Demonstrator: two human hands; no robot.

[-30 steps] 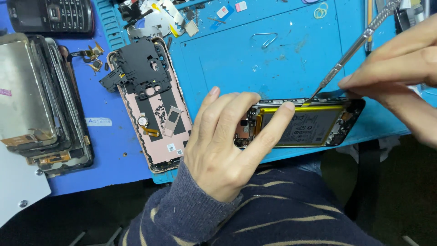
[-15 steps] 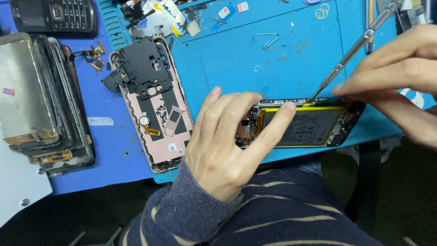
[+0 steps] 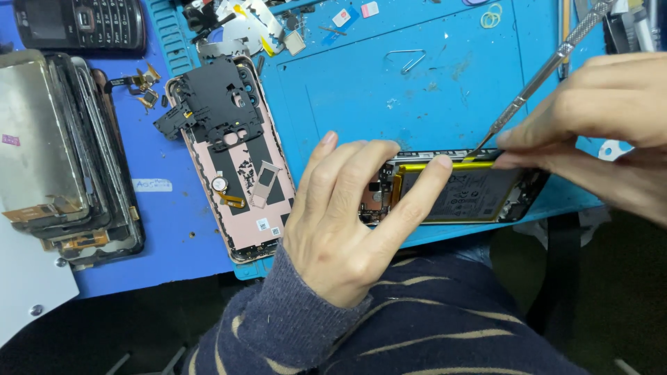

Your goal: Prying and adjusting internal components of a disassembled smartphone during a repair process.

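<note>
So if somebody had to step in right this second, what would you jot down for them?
Left hand: flat on the opened phone, pinning it to the blue mat.
Right hand: holds the metal pry tool, tip at the top edge of the yellow-rimmed battery.
Done: pink back cover is off, lying to the left with a black shield plate on it.
Left: battery sits in the frame, not lifted out.
</note>
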